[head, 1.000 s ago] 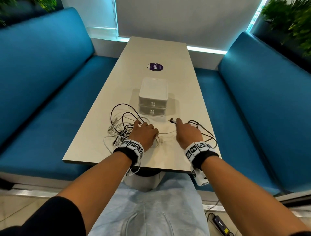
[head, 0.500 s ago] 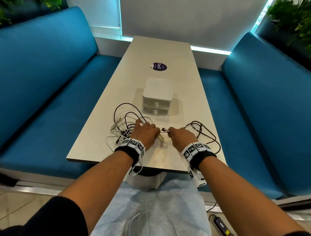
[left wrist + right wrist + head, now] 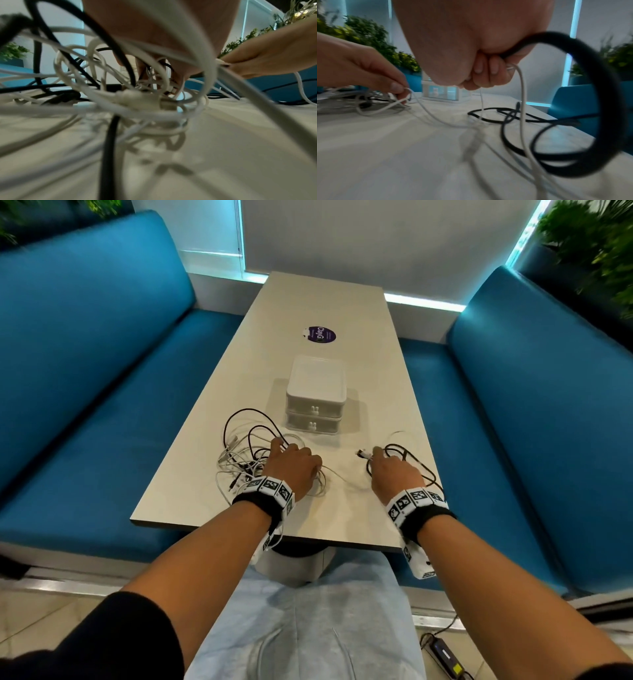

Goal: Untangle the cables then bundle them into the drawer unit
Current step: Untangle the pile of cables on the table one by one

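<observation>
Nearest me, both wrists sit low over the near end of the bench [image 3: 342,518]. My left hand [image 3: 291,467] rests on the tangle [image 3: 246,460], a heap of white and black leads on the left side; its fingers [image 3: 397,86] pinch a white loop at the heap's right edge. My right hand [image 3: 394,474] is well apart to the right, fingers [image 3: 486,70] clenched round the white cable [image 3: 522,94] near its plug [image 3: 363,454], which pokes out toward the left hand. A thick black cable [image 3: 607,94] also runs through that same fist and lies in loose coils on the bench just right of it.

The relation that matters, as I judge it: the white cable runs left to right between my two hands, sagging slack onto the bench, so its long axis lies across me. The free end is with the right hand; the snarled end is under the left. Drawing it clear should mean pulling rightward while the left holds the heap down. The risk is that the pull drags the whole heap along instead of freeing one lead.

Farther back, in the middle of the bench, stands the drawer unit [image 3: 315,395], two drawers, both closed, knobs facing me. It lies beyond and between the hands, a little nearer the left. Nothing is bundled or stowed yet. Beyond it is a purple sticker [image 3: 320,334].
</observation>
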The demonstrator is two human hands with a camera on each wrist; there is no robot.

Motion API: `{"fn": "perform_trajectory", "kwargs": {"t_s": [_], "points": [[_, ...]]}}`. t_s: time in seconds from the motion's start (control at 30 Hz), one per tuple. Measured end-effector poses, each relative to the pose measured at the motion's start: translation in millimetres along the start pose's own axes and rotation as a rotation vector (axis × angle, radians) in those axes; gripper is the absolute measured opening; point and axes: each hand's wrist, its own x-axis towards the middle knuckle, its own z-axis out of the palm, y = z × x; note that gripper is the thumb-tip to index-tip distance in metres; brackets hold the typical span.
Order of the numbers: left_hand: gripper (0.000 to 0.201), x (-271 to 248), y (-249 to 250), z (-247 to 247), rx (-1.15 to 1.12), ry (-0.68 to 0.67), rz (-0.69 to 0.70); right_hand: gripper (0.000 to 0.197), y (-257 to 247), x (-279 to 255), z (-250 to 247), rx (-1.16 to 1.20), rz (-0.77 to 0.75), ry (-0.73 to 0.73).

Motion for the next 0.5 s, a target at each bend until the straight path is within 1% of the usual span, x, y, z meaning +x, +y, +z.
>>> {"fn": "perform_trajectory", "kwargs": {"t_s": [0.03, 0.1, 0.2, 0.27, 0.37, 0.43, 0.5], "points": [[0.022, 0, 1, -1, 0.006, -0.009, 0.003, 0.037, -8, 1, 0, 0.026, -0.023, 0.026], [0.021, 0, 3, -2, 0.006, -0.013, 0.008, 0.039, -26, 3, 2, 0.053, -0.100, 0.033], [0.029, -1, 4, -4, 0.006, 0.008, 0.001, 0.028, -48, 2, 7, 0.088, -0.182, 0.000], [0.034, -1, 3, -3, 0.009, 0.019, -0.002, 0.027, -56, 4, 10, 0.155, -0.172, -0.033], [0.034, -3, 0, -2, 0.011, 0.039, -0.003, 0.025, -57, 8, 11, 0.247, -0.151, -0.063], [0.034, -2, 1, -1, 0.010, 0.046, 0.006, 0.024, -54, 10, 9, 0.209, -0.155, -0.053], [0.031, -2, 3, 0, 0.018, 0.055, 0.020, 0.024, -48, 10, 5, 0.101, -0.168, -0.032]]}}
